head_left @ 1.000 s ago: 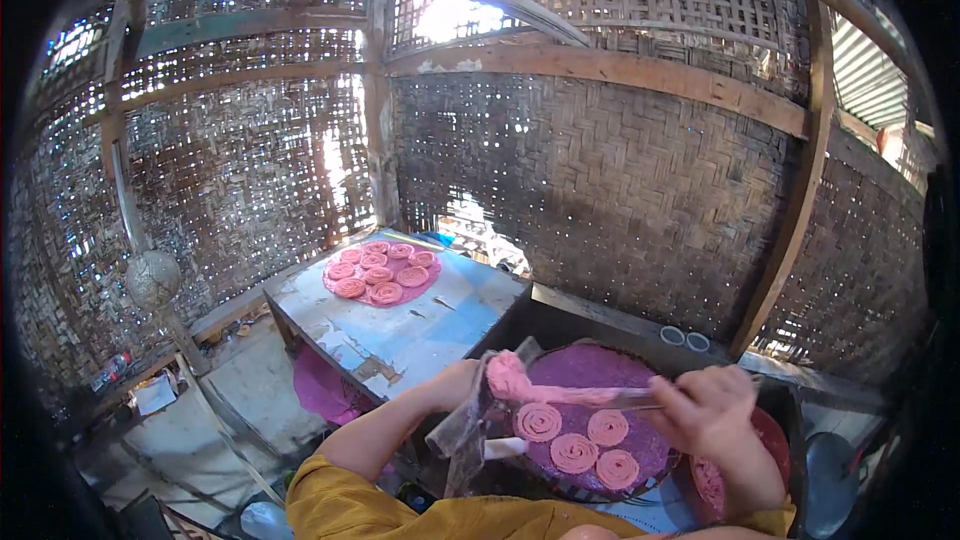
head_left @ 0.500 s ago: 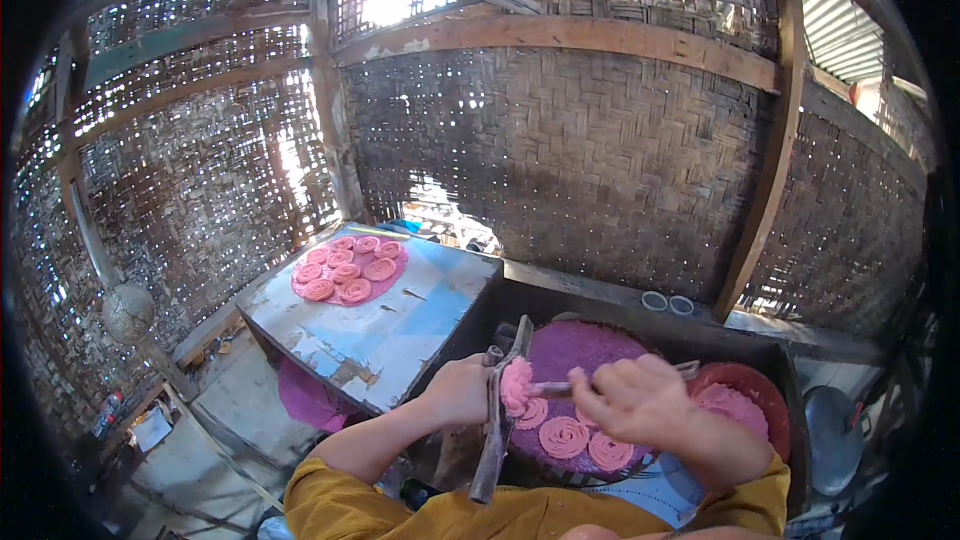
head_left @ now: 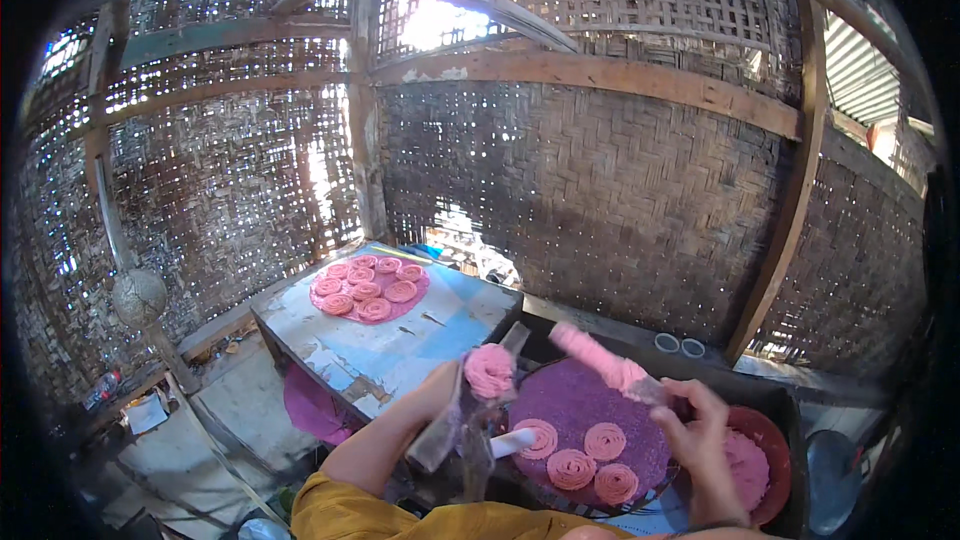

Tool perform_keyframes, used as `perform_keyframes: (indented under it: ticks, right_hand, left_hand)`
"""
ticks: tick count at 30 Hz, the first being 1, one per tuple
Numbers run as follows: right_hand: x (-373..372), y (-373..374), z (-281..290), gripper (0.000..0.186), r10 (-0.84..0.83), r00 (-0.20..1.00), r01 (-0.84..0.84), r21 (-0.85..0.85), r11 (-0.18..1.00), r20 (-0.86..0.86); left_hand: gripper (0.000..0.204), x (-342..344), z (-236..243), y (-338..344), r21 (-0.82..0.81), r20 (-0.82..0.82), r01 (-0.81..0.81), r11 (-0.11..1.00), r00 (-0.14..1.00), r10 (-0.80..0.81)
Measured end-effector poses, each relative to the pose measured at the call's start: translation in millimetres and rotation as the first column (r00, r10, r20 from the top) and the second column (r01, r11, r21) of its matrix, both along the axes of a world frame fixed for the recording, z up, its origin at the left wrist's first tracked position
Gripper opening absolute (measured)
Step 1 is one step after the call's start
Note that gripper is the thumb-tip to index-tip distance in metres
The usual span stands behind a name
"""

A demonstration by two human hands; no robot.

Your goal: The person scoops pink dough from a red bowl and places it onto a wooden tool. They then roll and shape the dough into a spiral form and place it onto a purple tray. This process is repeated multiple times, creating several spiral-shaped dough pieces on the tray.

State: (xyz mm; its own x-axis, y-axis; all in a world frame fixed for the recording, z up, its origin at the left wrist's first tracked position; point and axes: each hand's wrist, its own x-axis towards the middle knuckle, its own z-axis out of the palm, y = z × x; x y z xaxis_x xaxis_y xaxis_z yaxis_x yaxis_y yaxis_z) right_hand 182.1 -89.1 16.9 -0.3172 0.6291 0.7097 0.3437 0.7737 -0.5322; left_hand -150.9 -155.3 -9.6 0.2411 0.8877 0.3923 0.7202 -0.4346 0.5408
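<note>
My left hand (head_left: 437, 392) grips a wooden press with a crossbar (head_left: 440, 435), tilted over the near left side of a round purple mat (head_left: 560, 395). A lump of pink dough (head_left: 490, 371) fills the press's mouth, and a white tube (head_left: 512, 442) sticks out below it. My right hand (head_left: 703, 430) is closed round the wooden end of a plunger rod (head_left: 605, 360), held apart from the press above the mat. Pink paste coats the rod. Several coiled pink dough rosettes (head_left: 571, 469) lie on the mat's near part.
At the right stands a red basin (head_left: 775, 455) of pink dough. A worn blue-white table (head_left: 430, 305) at the left bears a pink sheet of several rosettes (head_left: 365, 291). Two small rings (head_left: 680, 344) rest on the ledge by the woven wall (head_left: 620, 210).
My right hand has moved right, and the rod, earlier against the dough at the press, is now apart from it. The press has tilted in my left hand. The whole view has shifted slightly.
</note>
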Motion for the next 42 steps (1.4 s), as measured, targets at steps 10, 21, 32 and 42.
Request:
perform_keyframes:
  ticks: [10,21,32,42]
  right_hand:
    - [-30.7,-3.4,-64.8,0.020,0.160,0.986,-0.166,-0.140,0.976,-0.052]
    - [-38.0,-8.8,-39.7,0.034,-0.142,0.988,0.088,0.536,0.839,0.060]
    - [-38.9,-5.8,-20.9,0.026,-0.083,0.996,0.087,0.218,0.972,-0.029]
    - [-21.2,-30.8,-47.5,0.023,0.360,0.933,-0.359,-0.058,0.931,-0.006]
  left_hand:
    - [0.052,5.9,-8.7,9.6,0.071,0.187,-0.238,0.969,0.957,0.221]
    - [0.034,23.1,-18.0,44.6,-0.211,0.880,0.318,0.924,0.473,0.038]
    - [0.043,35.5,-6.9,26.8,0.071,0.286,-0.105,0.992,0.955,0.080]
    - [0.041,18.4,-10.5,50.0,0.254,0.587,0.034,0.967,0.789,-0.182]
